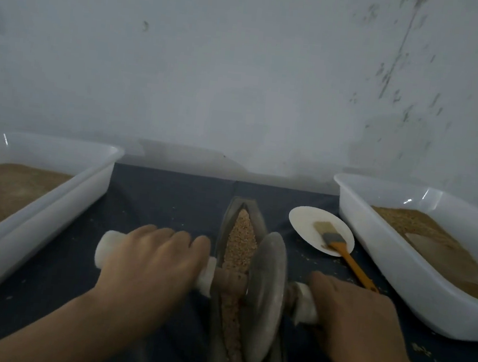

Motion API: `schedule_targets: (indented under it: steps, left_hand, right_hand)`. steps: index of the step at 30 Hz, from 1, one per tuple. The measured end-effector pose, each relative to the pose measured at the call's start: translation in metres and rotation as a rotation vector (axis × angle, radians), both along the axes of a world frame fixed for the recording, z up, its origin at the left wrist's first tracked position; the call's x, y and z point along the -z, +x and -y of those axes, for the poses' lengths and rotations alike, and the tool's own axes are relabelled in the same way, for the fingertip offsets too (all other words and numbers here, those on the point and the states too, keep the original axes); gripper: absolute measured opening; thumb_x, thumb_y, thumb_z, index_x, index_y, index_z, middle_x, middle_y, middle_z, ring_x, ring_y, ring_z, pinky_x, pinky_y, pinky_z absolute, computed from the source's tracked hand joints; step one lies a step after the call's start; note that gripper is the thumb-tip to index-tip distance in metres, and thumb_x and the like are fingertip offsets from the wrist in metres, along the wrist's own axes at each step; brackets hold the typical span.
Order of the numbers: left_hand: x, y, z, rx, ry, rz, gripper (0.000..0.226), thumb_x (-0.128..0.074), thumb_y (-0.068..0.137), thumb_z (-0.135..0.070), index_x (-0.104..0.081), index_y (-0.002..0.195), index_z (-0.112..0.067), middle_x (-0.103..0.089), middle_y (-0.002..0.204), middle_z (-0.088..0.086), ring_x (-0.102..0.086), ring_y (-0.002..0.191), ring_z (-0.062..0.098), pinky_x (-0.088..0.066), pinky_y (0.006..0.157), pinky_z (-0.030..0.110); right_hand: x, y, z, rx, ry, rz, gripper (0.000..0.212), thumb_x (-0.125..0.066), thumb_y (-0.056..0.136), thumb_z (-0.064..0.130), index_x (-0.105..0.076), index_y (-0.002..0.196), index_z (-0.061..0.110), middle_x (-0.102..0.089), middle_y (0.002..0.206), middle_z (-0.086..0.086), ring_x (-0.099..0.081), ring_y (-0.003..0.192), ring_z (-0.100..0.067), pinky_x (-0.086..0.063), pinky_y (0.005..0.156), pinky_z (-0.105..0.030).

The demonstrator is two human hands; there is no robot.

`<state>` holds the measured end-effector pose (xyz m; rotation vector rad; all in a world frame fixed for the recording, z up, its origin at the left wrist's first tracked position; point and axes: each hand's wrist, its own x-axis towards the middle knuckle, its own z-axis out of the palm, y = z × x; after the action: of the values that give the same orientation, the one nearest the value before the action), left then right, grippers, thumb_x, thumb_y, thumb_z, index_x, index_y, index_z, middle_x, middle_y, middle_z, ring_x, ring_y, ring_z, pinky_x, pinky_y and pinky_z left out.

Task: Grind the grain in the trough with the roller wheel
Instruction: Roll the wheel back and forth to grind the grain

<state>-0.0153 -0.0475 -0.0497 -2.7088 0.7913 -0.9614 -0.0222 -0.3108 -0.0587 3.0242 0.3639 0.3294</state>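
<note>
The left hand (146, 262) and the right hand (356, 314) each have fingers curled around one end of the white axle (108, 248). Between them the wheel (266, 298) stands upright in the trough (229, 218), on the grain (240, 240). Further away, a brush (340, 244) lies on a plate (304, 220). Two tubs, left (51, 214) and right (393, 270), hold brown grain.

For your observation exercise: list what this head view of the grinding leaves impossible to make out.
- Trough: near end cut off by the bottom edge.
- Handle: middle hidden under left hand and right hand.
- Wheel: contact with grain hidden by its disc.
- Right tub: scoop-like shape blurred.
</note>
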Motion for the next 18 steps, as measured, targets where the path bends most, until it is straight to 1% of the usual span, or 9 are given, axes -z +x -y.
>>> schedule_targets:
  steps: [2, 4, 6, 9, 12, 14, 15, 17, 18]
  left_hand:
    - [0.001, 0.020, 0.001, -0.089, 0.023, -0.085, 0.049, -0.087, 0.034, -0.025, -0.048, 0.063, -0.025, -0.045, 0.051, -0.008, -0.044, 0.040, 0.013, -0.031, 0.044, 0.026]
    - [0.005, 0.049, 0.001, -0.205, 0.021, -0.104, 0.040, -0.077, 0.062, -0.038, -0.039, 0.074, -0.032, -0.043, 0.060, -0.011, -0.044, 0.052, 0.010, -0.030, 0.051, 0.027]
    - [0.011, 0.079, -0.001, -0.303, -0.066, -0.135, 0.028, -0.060, 0.080, -0.042, -0.034, 0.078, -0.034, -0.039, 0.066, -0.012, -0.041, 0.059, 0.011, -0.030, 0.057, 0.029]
    - [0.014, 0.102, -0.003, -0.353, -0.172, -0.228, 0.024, -0.058, 0.085, -0.043, -0.036, 0.081, -0.032, -0.044, 0.071, -0.012, -0.044, 0.063, 0.013, -0.033, 0.059, 0.030]
    - [0.018, 0.084, -0.005, -0.370, -0.166, -0.242, 0.025, -0.058, 0.085, -0.042, -0.036, 0.085, -0.031, -0.057, 0.084, -0.009, -0.056, 0.073, 0.016, -0.035, 0.062, 0.030]
    - [0.019, 0.056, -0.008, -0.342, -0.134, -0.248, 0.025, -0.057, 0.083, -0.045, -0.036, 0.087, -0.033, -0.061, 0.091, -0.009, -0.061, 0.080, 0.015, -0.036, 0.063, 0.030]
    - [0.016, 0.039, -0.010, -0.300, -0.104, -0.233, 0.029, -0.063, 0.078, -0.046, -0.038, 0.086, -0.033, -0.061, 0.088, -0.009, -0.061, 0.077, 0.013, -0.036, 0.060, 0.029]
    - [0.010, 0.008, -0.010, -0.158, -0.060, -0.162, 0.045, -0.084, 0.048, -0.039, -0.046, 0.072, -0.031, -0.056, 0.063, -0.008, -0.056, 0.052, 0.011, -0.031, 0.049, 0.025]
    - [0.006, -0.004, -0.009, -0.084, -0.079, -0.099, 0.050, -0.089, 0.033, -0.031, -0.049, 0.063, -0.028, -0.050, 0.052, -0.007, -0.050, 0.041, 0.013, -0.028, 0.044, 0.023]
  right_hand:
    - [0.005, 0.014, -0.001, -0.019, 0.000, 0.074, 0.039, -0.065, 0.076, 0.046, -0.028, 0.074, 0.036, -0.050, 0.071, 0.011, -0.053, 0.067, -0.007, -0.029, 0.050, -0.026]
    - [0.007, 0.039, -0.003, -0.051, -0.021, 0.202, 0.041, -0.075, 0.068, 0.040, -0.036, 0.073, 0.034, -0.055, 0.065, 0.007, -0.055, 0.057, -0.012, -0.028, 0.045, -0.026]
    - [-0.002, 0.073, -0.010, -0.070, -0.074, 0.259, 0.026, -0.070, 0.078, 0.037, -0.047, 0.086, 0.029, -0.062, 0.078, 0.005, -0.059, 0.067, -0.015, -0.032, 0.049, -0.028]
    - [-0.017, 0.109, -0.023, -0.082, -0.163, 0.322, 0.020, -0.061, 0.086, 0.026, -0.048, 0.100, 0.021, -0.063, 0.089, 0.001, -0.062, 0.077, -0.022, -0.027, 0.053, -0.031]
    - [-0.024, 0.105, -0.030, -0.111, -0.167, 0.309, 0.019, -0.062, 0.085, 0.022, -0.047, 0.098, 0.020, -0.062, 0.089, 0.000, -0.060, 0.077, -0.022, -0.032, 0.057, -0.031]
    - [-0.016, 0.080, -0.025, -0.145, -0.134, 0.295, 0.026, -0.070, 0.079, 0.026, -0.048, 0.093, 0.023, -0.057, 0.081, 0.004, -0.056, 0.069, -0.017, -0.032, 0.056, -0.029]
    - [-0.011, 0.061, -0.020, -0.165, -0.106, 0.299, 0.035, -0.080, 0.067, 0.029, -0.050, 0.085, 0.025, -0.055, 0.072, 0.006, -0.053, 0.061, -0.015, -0.028, 0.051, -0.026]
    - [-0.010, 0.026, -0.013, -0.216, -0.015, 0.262, 0.056, -0.091, 0.035, 0.030, -0.045, 0.068, 0.028, -0.050, 0.056, 0.006, -0.048, 0.045, -0.011, -0.010, 0.044, -0.017]
    - [-0.010, 0.014, -0.010, -0.194, -0.005, 0.203, 0.062, -0.090, 0.033, 0.032, -0.039, 0.068, 0.031, -0.051, 0.057, 0.007, -0.050, 0.046, -0.011, -0.006, 0.045, -0.017]
